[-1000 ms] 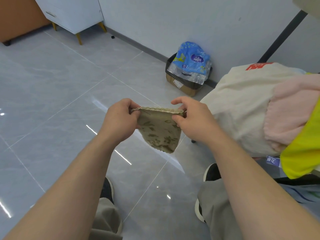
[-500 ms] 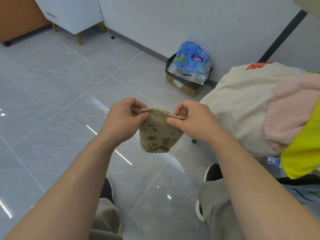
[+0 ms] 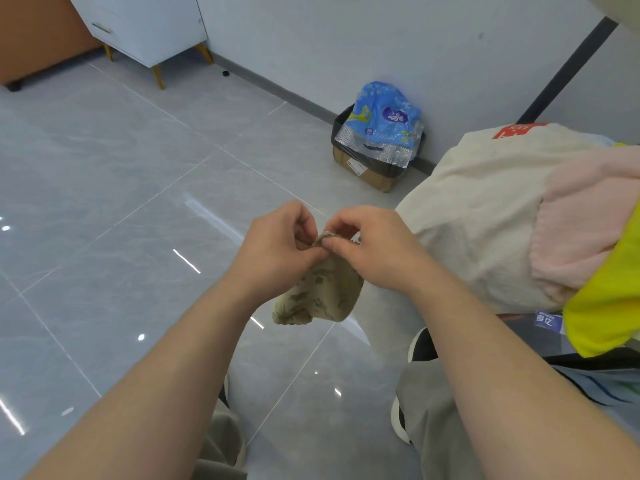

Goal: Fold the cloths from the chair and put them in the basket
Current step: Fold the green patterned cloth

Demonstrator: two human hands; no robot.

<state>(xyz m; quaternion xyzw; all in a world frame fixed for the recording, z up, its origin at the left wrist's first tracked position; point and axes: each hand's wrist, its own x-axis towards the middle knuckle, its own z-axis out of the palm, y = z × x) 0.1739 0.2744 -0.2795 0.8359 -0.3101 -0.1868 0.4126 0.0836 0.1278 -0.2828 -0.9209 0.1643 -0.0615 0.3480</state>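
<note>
Our left hand [image 3: 277,249] and right hand [image 3: 377,252] meet, both pinching the top edge of the cloth [image 3: 322,294], which hangs above the floor [image 3: 138,202] beside the pile [image 3: 485,209]. We should square its corners before either pinch loosens.

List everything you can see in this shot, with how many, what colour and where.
small cloth: one, beige with green leaf print, hanging from both hands above the floor
cream cloth: one, cream, heaped at right
pink cloth: one, pink, right of the cream cloth
yellow cloth: one, yellow, right edge, below the pink cloth
cardboard box: one, brown with black liner, on the floor by the wall
plastic pack: one, blue, sticking out of the box
cabinet: one, white with gold legs, top left
floor: grey glossy tiles
left hand: one, pinches the small cloth's top
right hand: one, pinches the same top
</note>
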